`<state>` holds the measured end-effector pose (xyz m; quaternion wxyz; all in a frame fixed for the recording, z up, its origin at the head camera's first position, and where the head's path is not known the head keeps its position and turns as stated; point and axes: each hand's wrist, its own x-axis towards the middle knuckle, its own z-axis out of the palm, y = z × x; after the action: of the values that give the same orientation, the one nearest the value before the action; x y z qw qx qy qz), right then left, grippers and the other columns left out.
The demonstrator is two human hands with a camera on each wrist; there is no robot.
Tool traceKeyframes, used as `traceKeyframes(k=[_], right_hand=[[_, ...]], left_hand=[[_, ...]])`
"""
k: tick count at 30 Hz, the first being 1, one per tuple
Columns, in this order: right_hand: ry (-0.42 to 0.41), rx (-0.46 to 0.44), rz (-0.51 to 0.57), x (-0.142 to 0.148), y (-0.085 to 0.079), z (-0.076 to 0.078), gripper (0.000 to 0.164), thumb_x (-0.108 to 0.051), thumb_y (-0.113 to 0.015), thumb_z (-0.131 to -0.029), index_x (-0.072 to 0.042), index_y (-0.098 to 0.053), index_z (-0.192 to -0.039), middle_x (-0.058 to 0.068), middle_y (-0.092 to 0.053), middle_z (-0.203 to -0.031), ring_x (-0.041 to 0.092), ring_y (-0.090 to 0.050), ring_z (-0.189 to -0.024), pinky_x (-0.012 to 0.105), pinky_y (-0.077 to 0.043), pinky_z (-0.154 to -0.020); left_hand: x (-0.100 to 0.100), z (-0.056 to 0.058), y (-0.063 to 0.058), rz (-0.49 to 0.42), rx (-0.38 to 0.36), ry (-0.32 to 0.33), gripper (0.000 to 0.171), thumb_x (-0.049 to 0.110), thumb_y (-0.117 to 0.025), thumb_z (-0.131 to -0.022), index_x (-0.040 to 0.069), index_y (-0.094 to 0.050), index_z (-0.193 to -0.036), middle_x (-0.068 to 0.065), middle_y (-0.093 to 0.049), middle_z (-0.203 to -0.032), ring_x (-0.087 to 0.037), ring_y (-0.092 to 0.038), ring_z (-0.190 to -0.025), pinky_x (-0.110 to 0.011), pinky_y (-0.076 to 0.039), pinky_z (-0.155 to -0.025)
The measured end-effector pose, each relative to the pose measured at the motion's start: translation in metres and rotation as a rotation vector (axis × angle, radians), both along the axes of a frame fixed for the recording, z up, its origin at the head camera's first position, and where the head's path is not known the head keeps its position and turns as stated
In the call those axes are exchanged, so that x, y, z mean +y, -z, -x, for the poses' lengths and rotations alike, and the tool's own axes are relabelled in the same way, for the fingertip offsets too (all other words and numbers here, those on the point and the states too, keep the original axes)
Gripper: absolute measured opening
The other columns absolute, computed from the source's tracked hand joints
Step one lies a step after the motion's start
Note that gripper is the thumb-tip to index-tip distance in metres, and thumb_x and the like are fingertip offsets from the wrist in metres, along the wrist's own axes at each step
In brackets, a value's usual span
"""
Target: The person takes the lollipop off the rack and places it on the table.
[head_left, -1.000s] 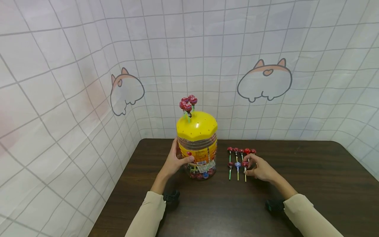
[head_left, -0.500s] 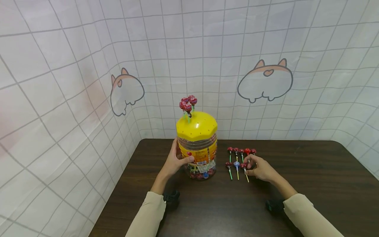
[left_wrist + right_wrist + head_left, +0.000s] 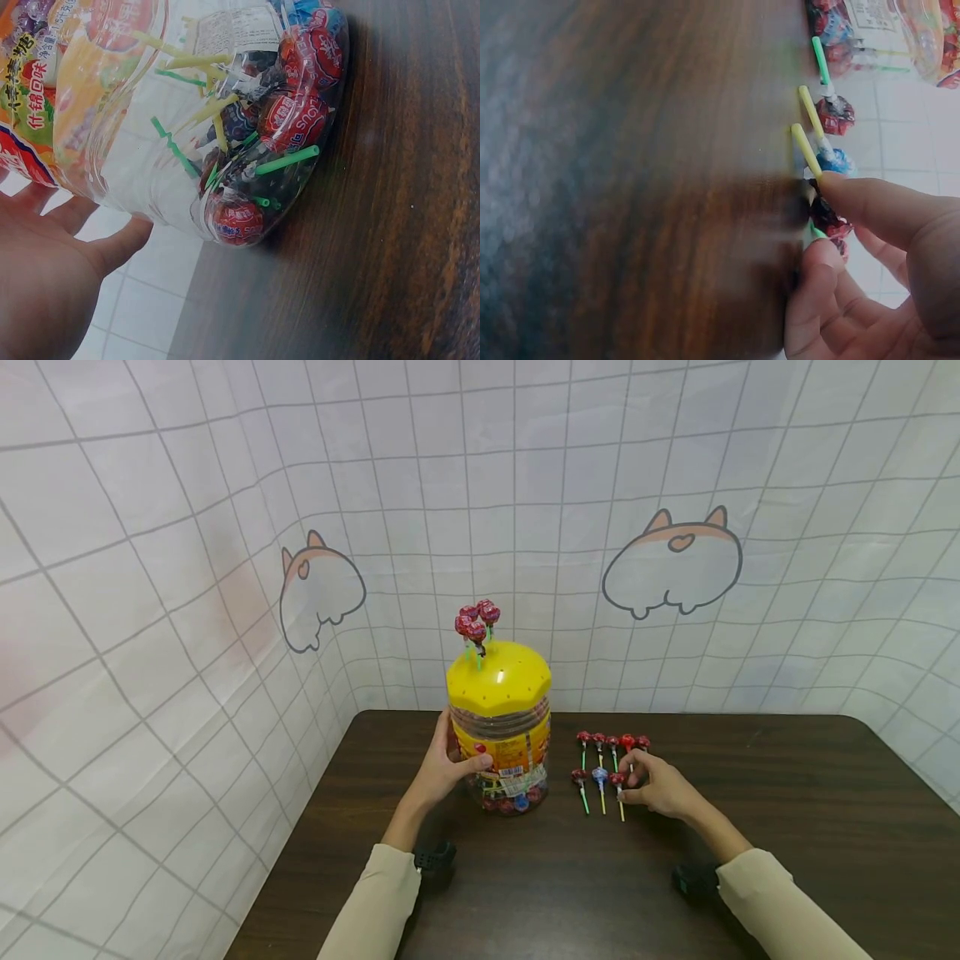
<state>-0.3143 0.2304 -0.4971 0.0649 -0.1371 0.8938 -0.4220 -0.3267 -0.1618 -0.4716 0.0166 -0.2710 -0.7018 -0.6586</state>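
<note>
A clear candy jar [image 3: 502, 752] with a yellow lid [image 3: 510, 677] stands upright on the table. Several red-wrapped lollipops [image 3: 476, 631] stick up from the lid's left side. My left hand [image 3: 442, 768] grips the jar's left side, thumb across the front; other fingertips are hidden behind it. To the right, my right hand [image 3: 662, 789] has thumb and forefinger at a dark red lollipop with a yellow stick [image 3: 805, 148], pinching it near the head. Left of it lie a blue lollipop [image 3: 600, 774] and a red lollipop with a green stick [image 3: 579, 776].
A back row of several red lollipops [image 3: 598, 739] lies just beyond the front row, partly covered by the right hand. More wrapped lollipops [image 3: 294, 120] lie inside the jar's bottom. A white gridded curtain [image 3: 525, 527] hangs behind the dark wooden table [image 3: 555, 885].
The front-row lollipops have shifted slightly left, and the left two now slant. The stick by my right hand swung right, then back nearly straight. My left hand has stayed on the jar.
</note>
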Motion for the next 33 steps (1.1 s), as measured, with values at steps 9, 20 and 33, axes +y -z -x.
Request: traceKeyframes(k=[9, 20, 33], right_hand=[[-0.028, 0.019, 0.005, 0.003, -0.020, -0.001, 0.039, -0.011, -0.077, -0.092, -0.002, -0.053, -0.121, 0.012, -0.055, -0.094, 0.019, -0.051, -0.066, 0.032, -0.049, -0.055], [-0.151, 0.188, 0.095, -0.024, -0.118, -0.006, 0.034, -0.023, -0.070, -0.099, -0.009, -0.059, -0.128, 0.013, -0.065, -0.106, 0.023, -0.065, -0.089, 0.031, -0.057, -0.073], [-0.120, 0.466, 0.261, -0.116, -0.198, 0.010, 0.027, -0.021, -0.068, -0.099, -0.009, -0.064, -0.123, 0.011, -0.070, -0.111, 0.022, -0.065, -0.099, 0.026, -0.055, -0.084]], left_hand=[[0.000, -0.001, -0.001, -0.009, -0.001, 0.005, 0.096, 0.030, -0.081, -0.089, 0.038, -0.016, -0.159, -0.007, -0.046, -0.148, -0.030, -0.058, -0.128, -0.042, -0.055, -0.103], [0.000, -0.002, -0.002, 0.003, -0.001, -0.007, 0.095, 0.026, -0.080, -0.091, 0.038, -0.015, -0.159, -0.009, -0.046, -0.147, -0.026, -0.059, -0.121, -0.041, -0.060, -0.086], [-0.003, 0.001, 0.000, -0.006, 0.001, 0.009, 0.094, 0.025, -0.078, -0.092, 0.034, -0.014, -0.161, -0.012, -0.046, -0.148, -0.026, -0.058, -0.122, -0.042, -0.060, -0.083]])
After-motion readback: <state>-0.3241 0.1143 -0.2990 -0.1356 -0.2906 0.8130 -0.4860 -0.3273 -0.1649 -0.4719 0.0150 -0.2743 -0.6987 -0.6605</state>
